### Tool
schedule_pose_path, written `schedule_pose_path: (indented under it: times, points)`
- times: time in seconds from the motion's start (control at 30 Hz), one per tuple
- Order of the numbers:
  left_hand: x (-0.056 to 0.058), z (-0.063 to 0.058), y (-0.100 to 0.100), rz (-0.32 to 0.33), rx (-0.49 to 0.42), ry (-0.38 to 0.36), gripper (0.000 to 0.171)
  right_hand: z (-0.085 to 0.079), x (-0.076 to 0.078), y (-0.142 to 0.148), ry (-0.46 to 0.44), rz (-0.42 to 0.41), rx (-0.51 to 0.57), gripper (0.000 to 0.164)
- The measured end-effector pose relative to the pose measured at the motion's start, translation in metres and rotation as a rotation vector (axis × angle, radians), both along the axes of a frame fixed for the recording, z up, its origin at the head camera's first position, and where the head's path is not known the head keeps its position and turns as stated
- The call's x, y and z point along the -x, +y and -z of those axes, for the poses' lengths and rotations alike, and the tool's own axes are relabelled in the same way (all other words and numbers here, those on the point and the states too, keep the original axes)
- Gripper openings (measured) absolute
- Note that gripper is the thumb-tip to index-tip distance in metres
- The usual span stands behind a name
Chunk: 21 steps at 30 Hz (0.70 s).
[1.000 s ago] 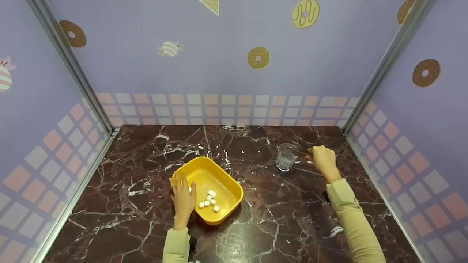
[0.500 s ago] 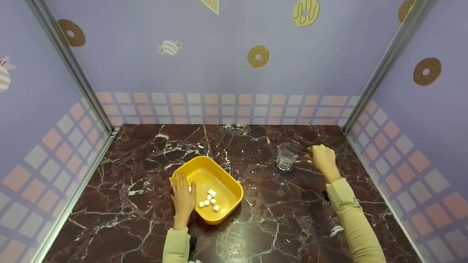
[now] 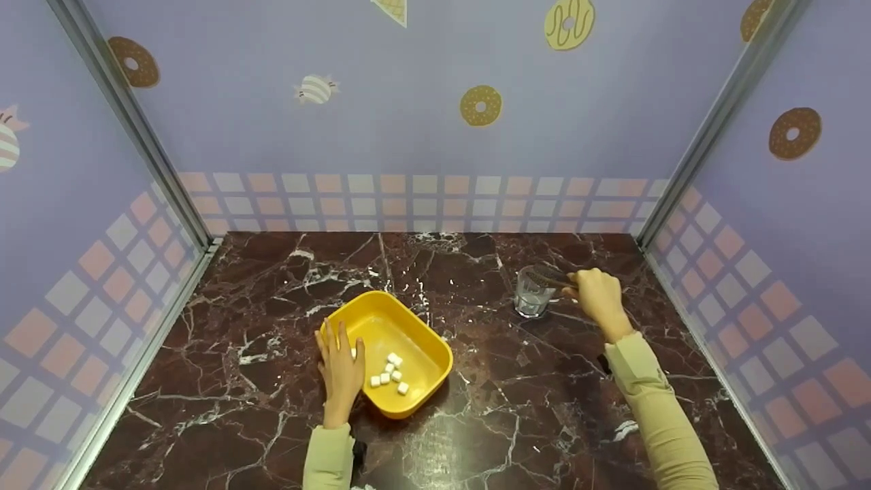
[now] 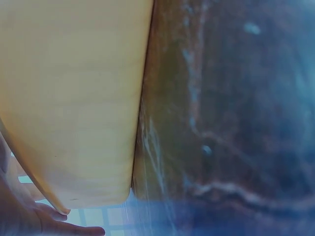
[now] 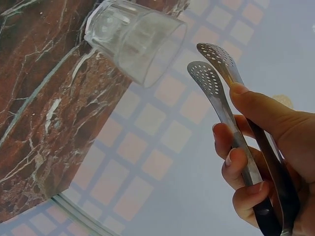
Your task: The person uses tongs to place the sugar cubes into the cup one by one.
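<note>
My right hand (image 3: 600, 299) grips a pair of metal tongs (image 5: 248, 167) with perforated, rounded ends and dark handles. The tong ends stand slightly apart with nothing between them. In the head view they overlap the mouth of a clear drinking glass (image 3: 531, 299), which stands upright on the table; in the right wrist view they show beyond its rim. My left hand (image 3: 342, 371) lies over the left rim of a yellow plastic tub (image 3: 435, 340), fingers extended. Several small white cubes (image 3: 389, 369) lie on the tub's floor; one more is partly hidden by the left fingers.
The table (image 3: 238, 422) is dark red marble with white veins. Lilac walls (image 3: 408, 68) with sweet prints and checks enclose its back and both sides. The tub's outer side (image 4: 83, 98) fills much of the left wrist view.
The tongs have turned at the glass mouth, so their perforated ends show more. My right hand has shifted slightly left. The left hand, tub and cubes have stayed put.
</note>
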<state>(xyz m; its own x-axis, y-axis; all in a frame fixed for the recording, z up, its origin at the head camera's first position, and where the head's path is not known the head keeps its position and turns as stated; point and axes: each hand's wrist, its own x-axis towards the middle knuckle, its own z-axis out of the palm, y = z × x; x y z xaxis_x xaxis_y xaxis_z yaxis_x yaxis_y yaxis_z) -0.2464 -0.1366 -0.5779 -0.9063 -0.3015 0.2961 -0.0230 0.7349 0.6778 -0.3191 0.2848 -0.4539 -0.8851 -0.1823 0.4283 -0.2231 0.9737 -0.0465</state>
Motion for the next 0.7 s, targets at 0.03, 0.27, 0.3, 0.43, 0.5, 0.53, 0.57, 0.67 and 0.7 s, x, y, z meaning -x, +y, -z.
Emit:
schedule_pose_path:
  times: [0.03,0.27,0.3,0.43,0.5,0.53,0.57,0.67,0.7]
  points:
    - [0.000,0.000,0.000,0.000,0.000,0.001,0.051,-0.001,-0.001,-0.001,0.001,-0.003,-0.002,0.017]
    - [0.000,0.001,0.000,-0.007,0.012,0.007,0.051,-0.010,-0.006,-0.014,0.015,-0.020,-0.013,0.018]
    - [0.000,0.001,0.000,-0.009,0.017,0.008,0.051,-0.011,-0.006,-0.016,0.018,-0.024,-0.016,0.018]
    - [0.000,0.001,0.000,-0.011,0.027,0.013,0.051,-0.015,-0.010,-0.024,0.034,-0.041,-0.017,0.019]
    - [0.000,0.002,0.000,-0.008,0.029,0.014,0.051,-0.017,-0.012,-0.029,0.043,-0.051,-0.012,0.020]
    - [0.000,0.002,0.000,-0.007,0.030,0.013,0.051,-0.018,-0.013,-0.031,0.049,-0.055,-0.012,0.020]
    - [0.000,0.002,0.000,-0.006,0.029,0.014,0.051,-0.019,-0.014,-0.033,0.054,-0.058,-0.013,0.019]
    - [0.000,0.002,0.000,-0.006,0.028,0.012,0.051,-0.022,-0.018,-0.041,0.070,-0.071,-0.022,0.022]
    - [0.000,0.002,0.000,-0.004,0.022,0.009,0.051,-0.023,-0.019,-0.043,0.075,-0.076,-0.030,0.024]
